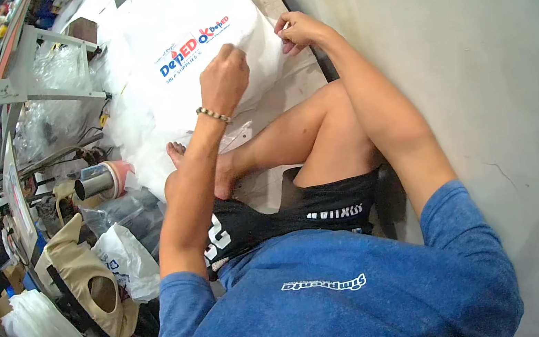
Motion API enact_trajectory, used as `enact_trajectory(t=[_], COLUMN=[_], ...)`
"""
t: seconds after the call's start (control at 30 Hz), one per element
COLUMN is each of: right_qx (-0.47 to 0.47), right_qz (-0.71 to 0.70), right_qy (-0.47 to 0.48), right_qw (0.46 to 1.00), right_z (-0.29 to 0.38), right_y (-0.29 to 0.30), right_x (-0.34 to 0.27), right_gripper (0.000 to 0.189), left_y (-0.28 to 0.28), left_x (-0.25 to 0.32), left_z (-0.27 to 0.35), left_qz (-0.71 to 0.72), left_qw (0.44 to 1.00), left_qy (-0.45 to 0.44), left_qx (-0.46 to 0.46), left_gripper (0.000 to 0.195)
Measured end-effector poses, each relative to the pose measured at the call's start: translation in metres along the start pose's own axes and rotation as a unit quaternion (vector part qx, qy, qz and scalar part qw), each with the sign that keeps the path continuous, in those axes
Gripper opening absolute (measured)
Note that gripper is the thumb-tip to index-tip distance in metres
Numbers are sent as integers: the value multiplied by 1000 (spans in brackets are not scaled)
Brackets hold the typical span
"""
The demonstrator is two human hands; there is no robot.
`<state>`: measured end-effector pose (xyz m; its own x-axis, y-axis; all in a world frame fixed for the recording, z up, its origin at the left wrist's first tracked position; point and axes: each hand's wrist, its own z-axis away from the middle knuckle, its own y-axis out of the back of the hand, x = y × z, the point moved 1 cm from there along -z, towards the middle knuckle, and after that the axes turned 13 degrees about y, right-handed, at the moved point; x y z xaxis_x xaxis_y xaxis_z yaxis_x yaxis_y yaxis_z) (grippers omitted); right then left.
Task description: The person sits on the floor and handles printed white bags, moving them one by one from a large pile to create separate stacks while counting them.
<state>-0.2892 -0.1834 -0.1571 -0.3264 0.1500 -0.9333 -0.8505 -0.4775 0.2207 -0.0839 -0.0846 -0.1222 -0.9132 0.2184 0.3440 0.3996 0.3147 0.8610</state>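
A stack of white sheet-like material, perhaps flat bags, lies on the floor before me; the top white piece [174,20] bears red and blue printing. Over its near part is my left hand [226,78], fingers curled into a fist, a beaded bracelet [213,115] around the wrist. Whether anything is pinched in that fist is hidden. My right hand [300,32] is at the right edge of the white piece, beside the wall. Its fingers are bent towards that edge, but I cannot tell whether they grip it.
A grey wall [471,86] runs along my right. To the left stand a white metal frame [65,94], clear plastic wrapping [53,122] and a metal cylinder [94,186]. Nearer are a beige fabric piece [75,270], a white plastic bag [129,262] and bundled white plastic [54,336].
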Motion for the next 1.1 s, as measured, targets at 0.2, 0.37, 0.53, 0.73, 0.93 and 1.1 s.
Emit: enact_trajectory(t=[0.2,0.37,0.53,0.73,0.93,1.1], right_qx=[-12,2,-28,-72,-35,98], right_qz=[-68,-215,-105,65,225,272], right_qy=[21,34,38,48,93,86], right_qw=[997,976,993,994,969,953], right_z=[12,7,2,-6,-12,-16], right_y=[-6,-14,-9,-27,-71,-103], right_x=[-18,-27,-7,-7,-6,3], right_gripper=[35,36,22,28,31,39], left_y=[26,2,38,19,-1,43], left_x=[-11,9,-14,-54,-27,-20], left_z=[-14,12,-25,-11,22,-10], left_qz=[44,26,128,36,-3,-98], left_qw=[997,997,986,996,998,989], left_qy=[28,11,82,6,47,-15], left_qx=[-49,-66,61,-81,-30,112], left_gripper=[15,20,16,19,22,21])
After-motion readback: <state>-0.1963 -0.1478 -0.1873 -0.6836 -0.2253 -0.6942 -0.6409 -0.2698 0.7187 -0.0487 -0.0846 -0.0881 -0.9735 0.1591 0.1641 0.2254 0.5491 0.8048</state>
